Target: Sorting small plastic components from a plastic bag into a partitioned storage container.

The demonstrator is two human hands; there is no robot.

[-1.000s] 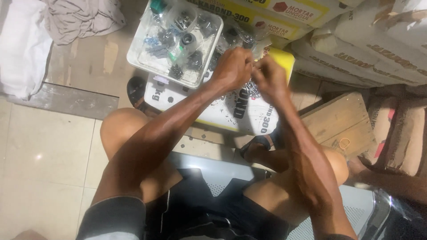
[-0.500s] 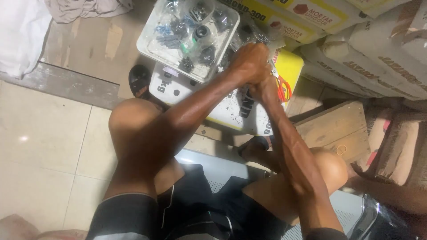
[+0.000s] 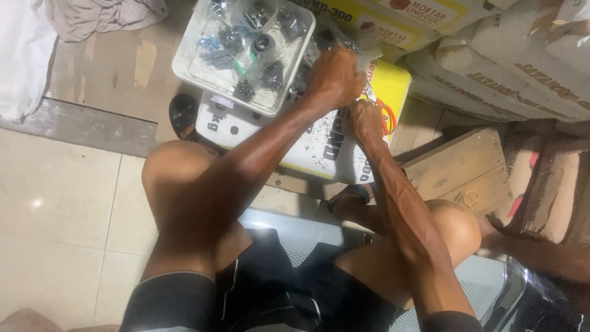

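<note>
Seated person seen from above, both arms reaching forward over bare knees. The left hand (image 3: 335, 77) is curled into a loose fist over a crinkled, clear plastic bag (image 3: 362, 46) that lies at the far edge of a white sack (image 3: 307, 141); the fingers are closed, but whether they pinch the bag itself or something small inside it cannot be told. The right hand (image 3: 364, 120) sits just below and beside the left, fingers bent down onto the sack's surface; what it grips, if anything, is hidden.

The sack is smooth, glossy woven plastic, white with a yellow end, and lies flat in front of the knees. Small dark specks are scattered on it near the hands. A red rubber band (image 3: 386, 117) lies on the yellow part, just beside the right hand.

A clear, square plastic tray (image 3: 184, 64) with rounded corners rests on the sack's far left corner. It holds dark metal fittings (image 3: 246, 52) and small transparent packets.

To the right stands a rough wooden block (image 3: 461, 172) with a pale band on top. Stacked paper sacks (image 3: 510, 67), matte and creased, fill the upper right. Crumpled grey cloth (image 3: 104, 15) lies upper left on bare concrete; the floor tiles (image 3: 55, 209) are glossy cream.
</note>
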